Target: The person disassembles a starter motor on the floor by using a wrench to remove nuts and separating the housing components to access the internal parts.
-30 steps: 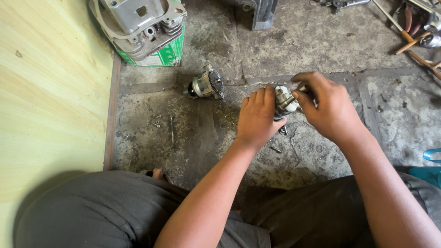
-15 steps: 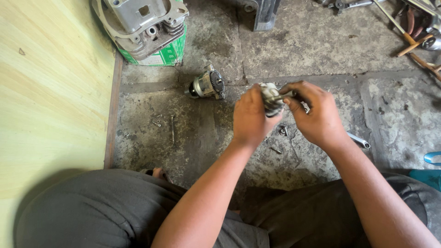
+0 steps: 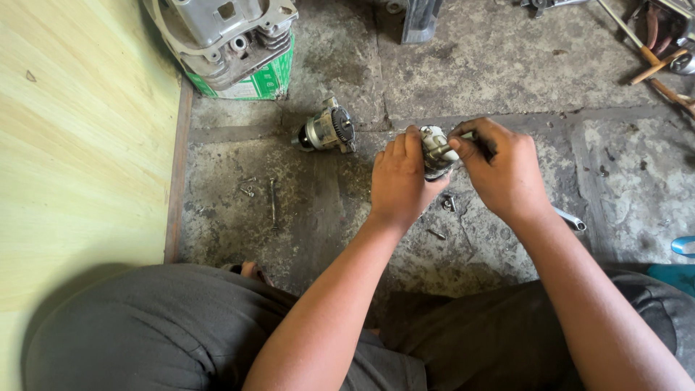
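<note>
A small metal motor part (image 3: pixel 436 150) was held above the stone floor (image 3: pixel 507 65), gripped in the closed left hand (image 3: pixel 400 181), while a thin tool (image 3: pixel 463 137) was pinched by the right hand (image 3: pixel 504 174) against its top, so a steady, aligned turn seemed called for next.

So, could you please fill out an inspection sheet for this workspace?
Surface: rough, stained concrete floor.
Job's things: small metal motor part, gripped by the left hand; the right hand pinches a thin tool against it.
Clutter: second motor part, loose screws, long bolt, spanner end.
Grippers: both hands closed on the work.
Cables: nothing seen.
Surroundings: pale wood panel, grey engine block on a green box, hand tools.
</note>
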